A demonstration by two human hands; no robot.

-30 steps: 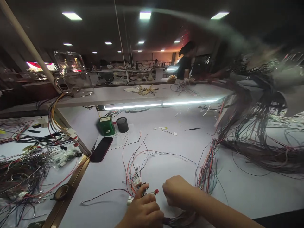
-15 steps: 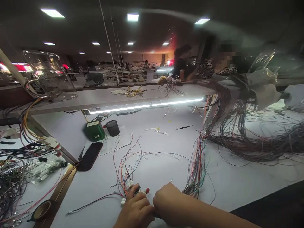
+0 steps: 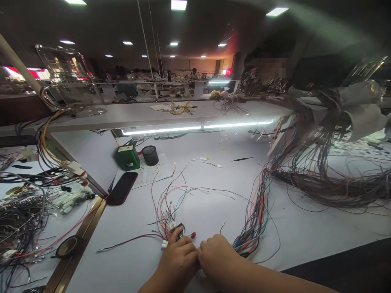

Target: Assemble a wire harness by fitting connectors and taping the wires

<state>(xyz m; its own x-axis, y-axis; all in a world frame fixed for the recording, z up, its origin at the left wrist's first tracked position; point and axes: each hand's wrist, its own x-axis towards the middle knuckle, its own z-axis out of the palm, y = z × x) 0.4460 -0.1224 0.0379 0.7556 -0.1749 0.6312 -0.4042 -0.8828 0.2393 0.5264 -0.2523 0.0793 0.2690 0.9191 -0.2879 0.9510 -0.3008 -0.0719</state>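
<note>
My left hand [image 3: 180, 256] is closed around a wire harness near the front of the white table. White and black connectors [image 3: 172, 226] of the harness poke out above its fingers, with thin red, black and blue wires fanning away. A small red connector [image 3: 193, 235] shows beside the fingertips. Touching it on the right, my right hand [image 3: 218, 254] is curled into a fist, its fingertips turned down and hidden. A short wire [image 3: 222, 227] with a metal end sticks up behind its knuckles, and what the fist grips cannot be made out.
A thick bundle of wires [image 3: 256, 219] lies right of my hands and joins a larger heap [image 3: 336, 183]. Left stand a phone [image 3: 122, 188], green box [image 3: 128, 158] and black mesh cup [image 3: 150, 156]. A tape roll [image 3: 67, 246] sits at the left edge. A person is across the bench.
The camera view has tilted down and shifted slightly left, so the bench appears higher and further right. Both hands stay together at the harness, still closed.
</note>
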